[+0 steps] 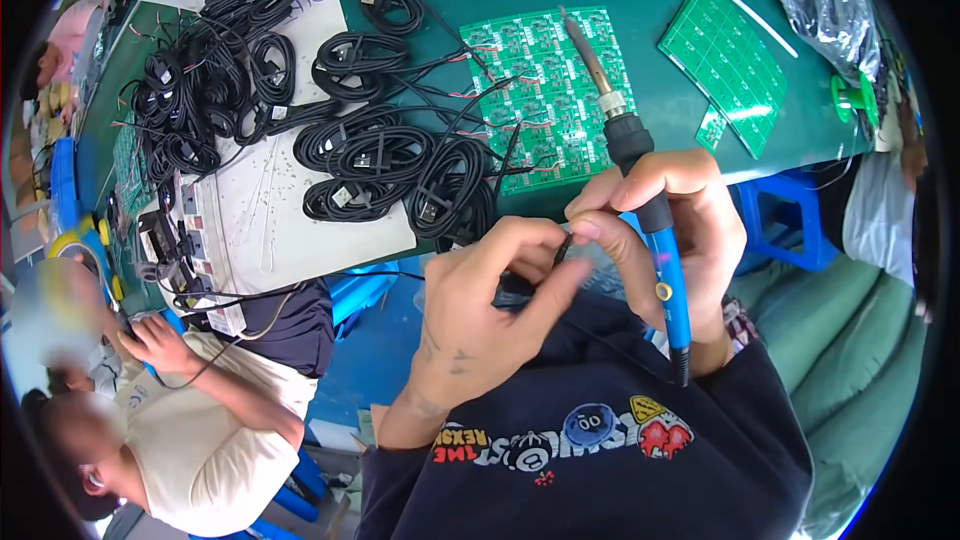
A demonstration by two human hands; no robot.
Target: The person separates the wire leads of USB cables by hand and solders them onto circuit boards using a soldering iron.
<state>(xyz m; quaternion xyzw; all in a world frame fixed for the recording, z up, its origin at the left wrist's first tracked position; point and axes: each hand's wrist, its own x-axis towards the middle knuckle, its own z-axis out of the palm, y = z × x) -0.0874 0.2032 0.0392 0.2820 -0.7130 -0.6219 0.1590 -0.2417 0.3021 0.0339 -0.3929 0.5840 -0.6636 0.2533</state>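
My right hand (700, 230) holds a blue-handled soldering iron (668, 270), its metal tip pointing up and away over a green circuit board panel (545, 60). The right thumb and forefinger also meet near my left fingertips at a thin black cable end (563, 248). My left hand (480, 305) is closed in a pinch on that cable end, close to the table's near edge. Fingers hide most of it. Several coiled black USB cables (385, 150) lie left of the panel, with some thin wire ends reaching onto the boards.
A big heap of coiled cables (190, 90) lies on the left, near a power strip (205, 250). Another green panel (730, 65), a solder spool (853, 100) and a plastic bag (815, 0) are on the right. A co-worker (210, 420) sits at left; a blue stool (790, 220) stands right.
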